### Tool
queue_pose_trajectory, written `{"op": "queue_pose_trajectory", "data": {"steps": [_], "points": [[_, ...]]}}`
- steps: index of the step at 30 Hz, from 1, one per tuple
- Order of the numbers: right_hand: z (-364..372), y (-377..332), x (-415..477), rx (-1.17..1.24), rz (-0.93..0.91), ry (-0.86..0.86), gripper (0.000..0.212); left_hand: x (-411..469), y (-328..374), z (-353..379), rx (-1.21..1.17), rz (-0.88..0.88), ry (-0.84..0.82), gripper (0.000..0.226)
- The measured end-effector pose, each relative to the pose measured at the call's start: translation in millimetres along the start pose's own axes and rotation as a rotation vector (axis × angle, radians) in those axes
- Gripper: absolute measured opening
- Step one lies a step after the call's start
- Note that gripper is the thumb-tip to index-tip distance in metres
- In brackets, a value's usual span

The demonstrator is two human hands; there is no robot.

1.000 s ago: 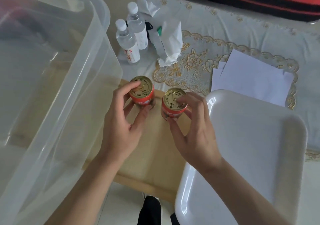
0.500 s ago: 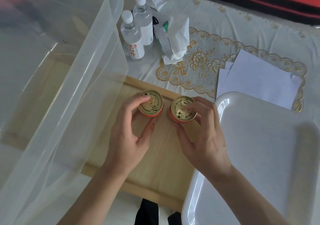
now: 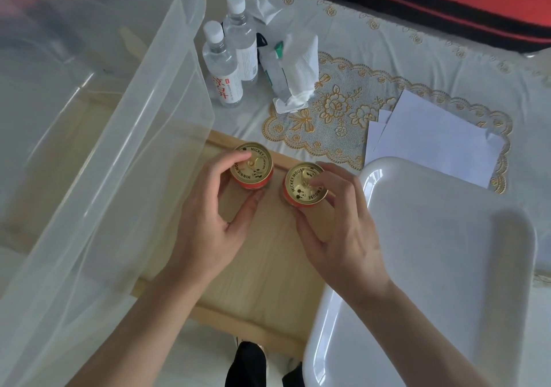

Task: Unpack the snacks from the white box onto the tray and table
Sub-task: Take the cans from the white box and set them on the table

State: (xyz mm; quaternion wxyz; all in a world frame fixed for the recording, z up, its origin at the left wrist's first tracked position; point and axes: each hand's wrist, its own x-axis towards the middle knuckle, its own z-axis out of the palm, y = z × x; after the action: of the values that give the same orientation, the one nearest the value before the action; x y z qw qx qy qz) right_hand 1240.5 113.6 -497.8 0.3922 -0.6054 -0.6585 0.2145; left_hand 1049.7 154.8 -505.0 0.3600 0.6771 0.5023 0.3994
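Gold-lidded red cans stand on the wooden tray [image 3: 268, 255]: I see my left hand [image 3: 208, 222] clamped on the left can [image 3: 252, 166], my right hand [image 3: 337, 231] gripping the right can [image 3: 304, 185]. At nine o'clock sits the clear box [image 3: 98, 136] (the white tray [image 3: 432, 267] lies at three).

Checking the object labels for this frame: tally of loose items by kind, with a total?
Red snack cans: 2, left one in the left hand, right one in the right hand
Water bottles: 2
Clear storage box: 1
White tray: 1
Wooden tray: 1
Tissue pack: 1
Total: 8, loose paper sheets not counted
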Motion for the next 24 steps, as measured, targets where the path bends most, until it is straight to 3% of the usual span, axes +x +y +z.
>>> {"op": "queue_pose_trajectory", "data": {"steps": [6, 11, 20, 24], "points": [[-19.0, -16.1, 5.7, -0.039, 0.035, -0.064, 0.056, 3.0, 25.1, -17.2, 0.096, 0.024, 0.013, 0.065], [-61.5, -38.3, 19.1, -0.165, -0.055, -0.191, 0.065, -0.1, 75.4, -35.1, 0.254, -0.025, -0.032, 0.066], [-203.0, -109.8, 12.0, -0.534, 0.022, -0.337, 0.075, -13.1, 216.0, -36.4, 0.582, -0.019, -0.255, 0.074], [-280.9, -149.6, -2.2, -0.603, 0.116, -0.263, 0.077, -2.3, 284.0, -26.5, 0.721, 0.038, -0.349, 0.082]]}}
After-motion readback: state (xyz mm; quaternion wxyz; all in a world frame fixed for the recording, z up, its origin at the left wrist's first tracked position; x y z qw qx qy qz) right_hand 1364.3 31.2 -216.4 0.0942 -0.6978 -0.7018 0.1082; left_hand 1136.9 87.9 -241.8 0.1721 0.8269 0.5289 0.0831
